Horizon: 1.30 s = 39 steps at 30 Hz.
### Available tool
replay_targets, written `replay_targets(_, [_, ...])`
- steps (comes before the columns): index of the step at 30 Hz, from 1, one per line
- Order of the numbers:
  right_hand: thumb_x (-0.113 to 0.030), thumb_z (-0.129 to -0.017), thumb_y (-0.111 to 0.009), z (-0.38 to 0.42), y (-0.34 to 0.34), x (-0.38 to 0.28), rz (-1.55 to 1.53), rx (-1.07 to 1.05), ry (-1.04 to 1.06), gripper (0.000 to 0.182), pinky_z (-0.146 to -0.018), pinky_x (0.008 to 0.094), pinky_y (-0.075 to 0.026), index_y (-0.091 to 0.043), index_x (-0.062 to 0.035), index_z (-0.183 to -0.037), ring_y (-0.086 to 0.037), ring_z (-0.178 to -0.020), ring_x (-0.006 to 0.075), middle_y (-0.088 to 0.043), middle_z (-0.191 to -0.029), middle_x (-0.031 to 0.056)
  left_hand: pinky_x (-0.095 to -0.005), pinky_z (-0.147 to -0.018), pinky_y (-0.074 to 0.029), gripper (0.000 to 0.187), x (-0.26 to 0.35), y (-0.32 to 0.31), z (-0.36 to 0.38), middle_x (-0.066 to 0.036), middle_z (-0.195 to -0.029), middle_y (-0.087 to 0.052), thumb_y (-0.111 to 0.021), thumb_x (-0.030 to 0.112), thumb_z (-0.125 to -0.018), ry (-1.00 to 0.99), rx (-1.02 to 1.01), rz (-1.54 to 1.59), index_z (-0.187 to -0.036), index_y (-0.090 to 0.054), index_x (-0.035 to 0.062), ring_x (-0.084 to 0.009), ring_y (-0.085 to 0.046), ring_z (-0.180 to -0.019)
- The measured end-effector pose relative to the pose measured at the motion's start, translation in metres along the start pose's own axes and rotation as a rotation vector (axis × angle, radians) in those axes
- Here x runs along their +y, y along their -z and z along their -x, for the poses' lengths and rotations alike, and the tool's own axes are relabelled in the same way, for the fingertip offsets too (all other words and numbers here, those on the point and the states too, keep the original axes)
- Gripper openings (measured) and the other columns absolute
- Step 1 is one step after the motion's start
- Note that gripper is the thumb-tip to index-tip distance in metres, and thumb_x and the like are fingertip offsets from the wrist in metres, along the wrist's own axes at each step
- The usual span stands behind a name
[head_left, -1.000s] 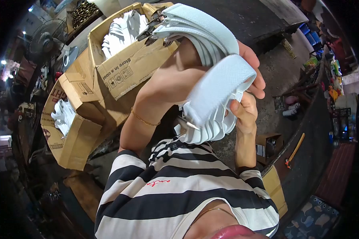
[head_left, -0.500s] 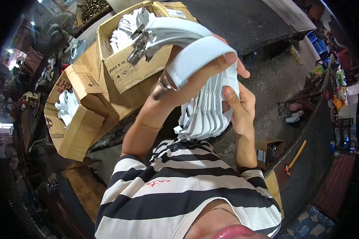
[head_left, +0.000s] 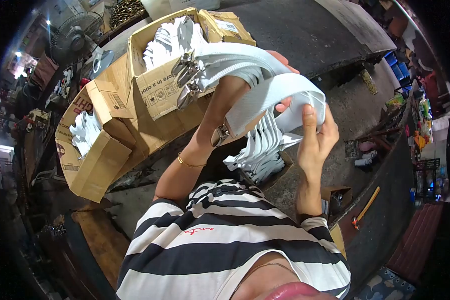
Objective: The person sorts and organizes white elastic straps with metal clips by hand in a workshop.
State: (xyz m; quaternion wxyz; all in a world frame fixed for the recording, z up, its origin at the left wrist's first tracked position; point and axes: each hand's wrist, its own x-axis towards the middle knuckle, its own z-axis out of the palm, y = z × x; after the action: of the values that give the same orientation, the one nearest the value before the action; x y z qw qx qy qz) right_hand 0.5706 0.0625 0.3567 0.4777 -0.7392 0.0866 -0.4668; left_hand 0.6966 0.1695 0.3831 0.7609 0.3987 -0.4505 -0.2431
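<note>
A bundle of white straps (head_left: 235, 53) with metal clips (head_left: 187, 75) at its left end is looped over my left hand (head_left: 282, 60), which is closed on it and mostly hidden behind the straps. One wide white strap (head_left: 265, 95) curves in front, its metal clip (head_left: 222, 132) close to my left wrist. With thumb and fingers, my right hand (head_left: 317, 135) pinches this strap at its right-hand bend. Below both hands, more white straps (head_left: 260, 145) hang in a fanned row, their lower ends over a box (head_left: 281, 172).
At the upper left, an open cardboard box (head_left: 157, 90) holds white straps, and a second box (head_left: 102, 165) holds more. A fan (head_left: 76, 37) stands behind them. A dark table (head_left: 295, 25) lies ahead. An orange-handled tool (head_left: 367, 205) rests at the right.
The front strap has shifted right and opened into a wider loop. My right hand has moved up and right, from the hanging straps to that strap. The hanging straps sit lower and looser.
</note>
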Motion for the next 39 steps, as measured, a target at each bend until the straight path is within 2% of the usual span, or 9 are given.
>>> replay_targets(8, [-0.021,-0.096,-0.049,-0.03,0.029,-0.003,-0.724,0.176,-0.278,0.033,-0.055,0.0341,-0.054,-0.055,0.0114,-0.102,-0.06,-0.056,0.0235,-0.063,-0.075,0.017,-0.0251,-0.057,-0.049,0.024,0.015,0.01,0.012,-0.007,-0.068,-0.059,-0.06,0.026,-0.093,-0.035,0.096,-0.236,-0.087,-0.048,0.0066,-0.0134,-0.059,-0.059])
replay_targets(15, [-0.028,-0.1,-0.041,-0.018,0.055,0.042,-1.609,-0.423,-0.234,0.034,-0.083,0.0541,-0.052,-0.046,-0.0029,-0.122,-0.06,-0.093,0.0384,-0.057,-0.106,0.0226,-0.03,-0.057,-0.05,0.013,0.016,0.02,0.016,-0.01,-0.071,-0.06,-0.059,0.011,-0.092,-0.06,-0.04,0.108,-0.089,-0.049,0.0035,-0.0186,-0.061,-0.062])
replay_targets(19, [-0.032,-0.094,-0.051,0.026,0.079,0.022,-1.476,-0.124,-0.256,0.046,-0.082,0.0478,-0.055,-0.047,0.0022,-0.124,-0.062,-0.094,0.0393,-0.057,-0.111,0.0247,-0.0326,-0.052,-0.049,0.023,-0.016,0.025,0.005,-0.011,-0.073,-0.056,-0.061,0.024,-0.092,0.068,-0.516,0.528,-0.092,-0.048,0.005,-0.0188,-0.056,-0.054])
replay_targets(27, [-0.041,-0.091,-0.055,0.167,0.162,-0.112,-0.744,0.562,0.158,0.06,-0.079,0.0414,-0.057,-0.047,0.0059,-0.127,-0.065,-0.094,0.0346,-0.059,-0.112,0.0242,-0.0247,-0.041,-0.042,0.032,-0.014,-0.013,0.017,-0.005,-0.067,-0.045,-0.058,0.032,-0.092,0.141,-0.516,0.474,-0.093,-0.037,0.0079,-0.0092,-0.04,-0.041])
replay_targets(29, [-0.036,-0.093,-0.054,0.243,0.224,-0.129,-0.13,1.1,-0.072,0.054,-0.074,0.039,-0.06,-0.046,0.0055,-0.126,-0.065,-0.088,0.032,-0.058,-0.112,0.0223,-0.0232,-0.04,-0.04,0.032,-0.023,-0.032,0.015,-0.005,-0.067,-0.046,-0.059,0.031,-0.092,0.155,-0.567,0.503,-0.093,-0.038,0.0075,-0.0085,-0.039,-0.04])
replay_targets(31, [-0.029,-0.094,-0.052,0.27,0.249,-0.163,-0.524,0.984,0.108,0.048,-0.087,0.0373,-0.052,-0.044,0.0021,-0.129,-0.058,-0.101,0.0303,-0.055,-0.116,0.0182,-0.019,-0.042,-0.034,0.032,-0.025,-0.052,0.018,-0.003,-0.07,-0.044,-0.058,0.03,-0.093,0.183,-0.617,0.545,-0.094,-0.036,0.0069,-0.006,-0.037,-0.045])
replay_targets(32, [-0.026,-0.095,-0.051,0.253,0.242,-0.176,-0.098,1.336,0.136,0.03,-0.065,0.0313,-0.054,-0.053,0.0,-0.11,-0.06,-0.073,0.0196,-0.059,-0.089,0.0092,-0.0219,-0.039,-0.039,0.034,-0.027,-0.058,0.018,-0.005,-0.068,-0.046,-0.061,0.031,-0.091,0.2,-0.591,0.568,-0.095,-0.039,0.0063,-0.0071,-0.038,-0.039])
replay_targets(33, [-0.029,-0.093,-0.054,0.307,0.299,-0.176,0.061,1.269,0.013,0.04,-0.077,0.034,-0.053,-0.051,0.0043,-0.115,-0.062,-0.083,0.0239,-0.059,-0.1,0.0146,-0.0218,-0.039,-0.039,0.033,-0.026,-0.068,0.024,-0.005,-0.071,-0.048,-0.062,0.031,-0.09,0.204,-0.569,0.586,-0.096,-0.04,0.007,-0.007,-0.042,-0.04])
replay_targets(39, [-0.028,-0.092,-0.056,0.515,0.488,-0.146,0.031,1.444,-0.331,0.04,-0.083,0.0368,-0.052,-0.056,0.0044,-0.115,-0.063,-0.089,0.025,-0.063,-0.105,0.0151,-0.0441,-0.071,-0.055,0.028,-0.046,-0.143,0.05,-0.021,-0.091,-0.06,-0.055,0.021,-0.094,0.358,-0.518,0.856,-0.113,-0.043,0.0041,-0.035,-0.064,-0.078])
